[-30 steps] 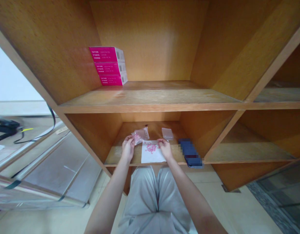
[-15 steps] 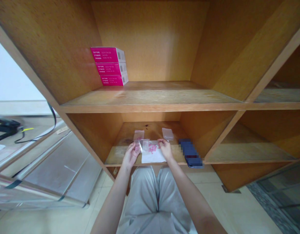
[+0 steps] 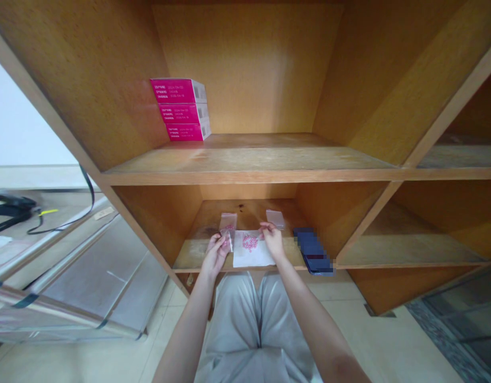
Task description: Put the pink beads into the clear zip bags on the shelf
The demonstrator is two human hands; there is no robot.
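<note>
My left hand [image 3: 215, 255] is closed on a small clear plastic bag [image 3: 230, 241] with some pink in it, at the left edge of a white paper sheet [image 3: 253, 259]. On that sheet lies a loose cluster of small pink pellets [image 3: 250, 243]. Over the sheet's right side, my right hand [image 3: 274, 242] has its fingers bent together in a pinch; anything between them is too small to make out. Behind the left hand lies another clear bag [image 3: 229, 218] with pink pellets. A flat clear bag [image 3: 275, 218] lies behind the right hand.
A dark blue flat object [image 3: 313, 251], partly pixelated, overhangs the lower shelf's front edge [image 3: 287, 267] on the right. Three stacked pink boxes [image 3: 181, 111] stand on the upper shelf [image 3: 253, 158]. Wooden side walls bound the compartment. A framed panel [image 3: 93, 276] leans at the left.
The bag in my left hand has swung left, off the paper, and is now turned more edge-on. My right hand has shifted slightly right and back from the pellets.
</note>
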